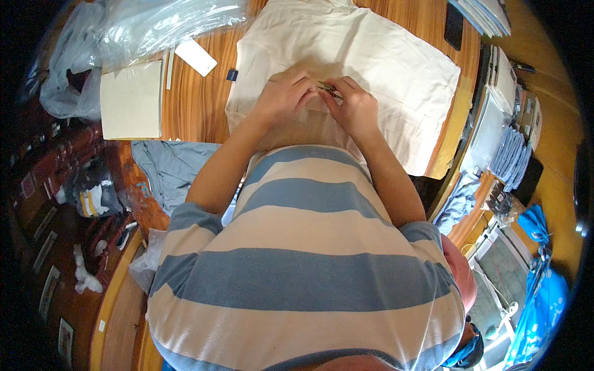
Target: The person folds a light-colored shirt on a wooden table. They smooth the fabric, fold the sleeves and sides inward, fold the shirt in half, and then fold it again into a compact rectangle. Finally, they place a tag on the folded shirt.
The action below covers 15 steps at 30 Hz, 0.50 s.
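A cream-white cloth garment (402, 74) lies spread over the wooden table in front of me. Above its middle, my left hand (284, 98) is closed in a pinch; what sits between its fingertips is too small to make out. Close beside it, my right hand (356, 106) is closed around a small, thin tool (329, 89) with dark and yellowish parts, which looks like thread snips. The fingertips of both hands almost meet at this tool. A small dark blue tag (232, 75) shows at the garment's left edge.
Left of the garment lie a white flat rectangular card or box (195, 57), a cream paper pad (131, 102) and clear plastic bags (167, 25). A dark phone (453, 26) rests at the far right. Folded blue cloths (510, 157) are stacked on the right; grey-blue cloth (170, 173) hangs below the table's left edge.
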Each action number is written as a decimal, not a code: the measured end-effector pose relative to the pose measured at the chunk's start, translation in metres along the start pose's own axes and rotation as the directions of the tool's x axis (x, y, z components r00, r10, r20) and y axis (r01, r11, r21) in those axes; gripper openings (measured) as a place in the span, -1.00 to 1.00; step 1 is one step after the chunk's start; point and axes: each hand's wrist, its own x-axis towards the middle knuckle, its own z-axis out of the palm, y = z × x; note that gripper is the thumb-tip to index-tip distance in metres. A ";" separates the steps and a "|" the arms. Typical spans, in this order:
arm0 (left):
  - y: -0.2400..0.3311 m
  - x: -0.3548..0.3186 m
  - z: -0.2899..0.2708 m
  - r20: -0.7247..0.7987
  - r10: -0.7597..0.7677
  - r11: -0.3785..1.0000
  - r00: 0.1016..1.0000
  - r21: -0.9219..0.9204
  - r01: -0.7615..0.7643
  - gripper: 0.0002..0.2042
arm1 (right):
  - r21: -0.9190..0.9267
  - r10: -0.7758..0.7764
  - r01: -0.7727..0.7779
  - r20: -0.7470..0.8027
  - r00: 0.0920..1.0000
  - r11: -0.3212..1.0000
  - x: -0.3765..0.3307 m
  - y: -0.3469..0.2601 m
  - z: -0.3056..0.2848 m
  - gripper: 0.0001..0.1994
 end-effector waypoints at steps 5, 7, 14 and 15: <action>0.015 -0.018 0.004 -0.074 -0.144 0.981 0.987 -0.142 0.133 -0.87 | -0.016 -0.052 0.053 0.042 0.998 0.998 0.003 0.002 -0.005 -0.79; 0.015 -0.023 0.004 -0.034 -0.130 0.980 0.991 -0.156 0.123 -0.88 | -0.011 -0.035 0.035 0.022 0.999 0.999 0.009 0.007 -0.005 -0.78; 0.041 -0.120 -0.042 -0.065 -0.436 0.884 0.898 -0.219 0.413 -0.90 | -0.007 0.134 -0.138 -0.187 0.973 0.990 0.020 0.080 -0.037 -0.71; 0.032 -0.160 -0.048 -0.097 -0.542 0.825 0.835 -0.255 0.505 -0.92 | -0.030 0.189 -0.199 -0.204 0.961 0.980 0.019 0.098 -0.047 -0.70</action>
